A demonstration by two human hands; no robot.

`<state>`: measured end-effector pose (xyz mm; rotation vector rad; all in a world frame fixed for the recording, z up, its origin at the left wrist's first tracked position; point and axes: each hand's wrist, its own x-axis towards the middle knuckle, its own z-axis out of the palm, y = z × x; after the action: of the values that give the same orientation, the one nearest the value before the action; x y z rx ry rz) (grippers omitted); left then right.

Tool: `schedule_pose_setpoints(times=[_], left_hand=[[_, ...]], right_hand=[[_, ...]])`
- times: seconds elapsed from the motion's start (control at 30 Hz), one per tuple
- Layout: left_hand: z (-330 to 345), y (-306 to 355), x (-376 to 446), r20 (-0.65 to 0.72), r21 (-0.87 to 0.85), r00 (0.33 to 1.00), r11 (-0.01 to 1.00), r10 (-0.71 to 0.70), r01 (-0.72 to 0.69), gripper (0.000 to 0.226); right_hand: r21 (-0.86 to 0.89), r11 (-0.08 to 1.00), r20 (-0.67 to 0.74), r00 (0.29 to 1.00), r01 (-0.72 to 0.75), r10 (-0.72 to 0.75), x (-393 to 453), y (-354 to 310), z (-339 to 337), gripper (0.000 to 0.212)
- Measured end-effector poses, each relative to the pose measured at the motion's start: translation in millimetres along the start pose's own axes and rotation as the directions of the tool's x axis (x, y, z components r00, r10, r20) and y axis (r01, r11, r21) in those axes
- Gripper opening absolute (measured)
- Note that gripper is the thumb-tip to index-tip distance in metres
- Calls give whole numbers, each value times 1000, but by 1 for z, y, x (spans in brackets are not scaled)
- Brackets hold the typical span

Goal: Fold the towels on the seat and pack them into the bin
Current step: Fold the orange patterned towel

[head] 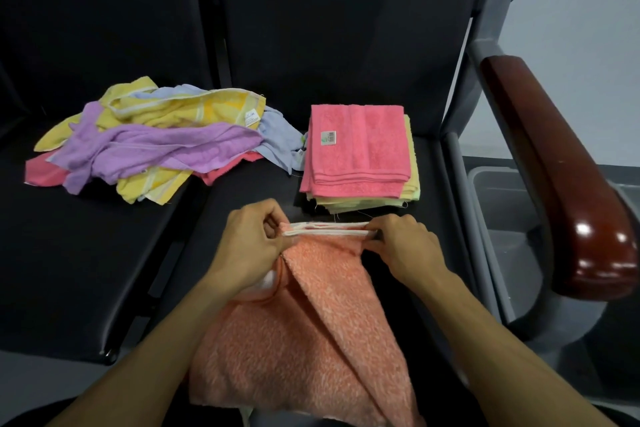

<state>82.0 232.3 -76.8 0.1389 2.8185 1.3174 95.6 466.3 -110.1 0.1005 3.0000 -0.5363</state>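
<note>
An orange towel (311, 333) hangs doubled over the front of the black seat (363, 73), its white-trimmed top edges held together. My left hand (252, 246) pinches the left corners and my right hand (401, 246) pinches the right corners. Behind my hands a stack of folded towels (360, 156) lies with a pink one on top. A loose heap of yellow, purple, blue and pink towels (152, 139) sprawls on the seat to the left. The grey bin (498, 184) stands on the floor at the right, partly hidden by the armrest.
A brown wooden armrest (561, 177) on a grey metal frame rises between the seat and the bin. The left seat (69, 270) is bare in front of the loose heap.
</note>
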Motion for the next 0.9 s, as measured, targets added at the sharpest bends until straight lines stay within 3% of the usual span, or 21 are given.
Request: schedule_pose_setpoints(times=[0.23, 0.43, 0.53, 0.63, 0.8, 0.9], left_hand=[[-1, 0, 3, -31, 25, 999, 1000, 14, -14, 27], [-6, -10, 12, -139, 25, 990, 1000, -11, 15, 26], [-5, -13, 14, -140, 2, 989, 998, -56, 57, 25], [-6, -15, 16, -150, -50, 983, 994, -103, 97, 23], [-8, -16, 21, -162, -139, 976, 983, -145, 123, 21], [-9, -15, 25, -177, -165, 974, 980, -144, 115, 20]], right_hand=[[25, 999, -74, 997, -35, 37, -1, -2, -7, 16], [55, 998, -84, 996, -31, 35, 0, -1, -11, 14], [277, 959, -53, 998, 59, -46, 1, 3, -10, 15], [456, 877, -154, 984, 154, -92, 1, 1, -11, 22], [703, 705, -175, 983, 91, 48, 0, -7, -17, 6], [750, 655, -207, 974, 98, 91, 3, -7, -17, 10]])
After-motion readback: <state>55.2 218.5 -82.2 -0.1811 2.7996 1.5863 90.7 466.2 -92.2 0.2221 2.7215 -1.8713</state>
